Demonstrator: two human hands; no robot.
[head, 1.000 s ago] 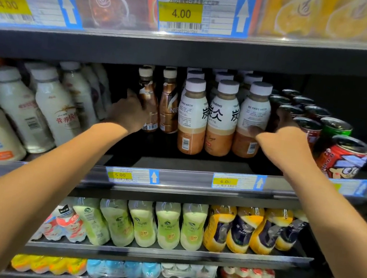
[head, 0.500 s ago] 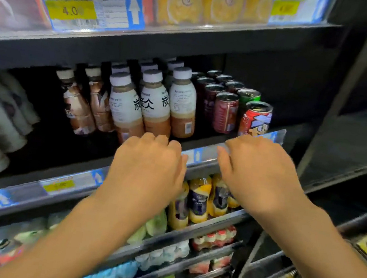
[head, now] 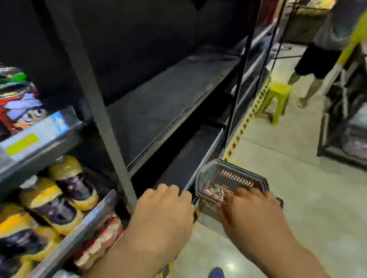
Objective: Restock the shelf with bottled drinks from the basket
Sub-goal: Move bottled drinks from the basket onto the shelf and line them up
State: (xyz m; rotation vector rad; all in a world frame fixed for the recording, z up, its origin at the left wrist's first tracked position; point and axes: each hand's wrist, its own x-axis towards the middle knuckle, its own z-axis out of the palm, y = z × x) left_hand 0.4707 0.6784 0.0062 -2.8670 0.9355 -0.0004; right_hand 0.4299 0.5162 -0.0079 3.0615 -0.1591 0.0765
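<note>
The right hand (head: 251, 216) hovered over the basket (head: 232, 170), fingers (head: 231, 201) spread; the left hand (head: 162, 218) was beside it, fingers loosely curled.

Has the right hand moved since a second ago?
Yes. It was beside the red cartoon can; now the right hand is far to the right of it and lower, over the basket.

basket (head: 234, 169) open-topped, shelf post (head: 86, 83) near it, floor (head: 308, 215) beyond
</note>
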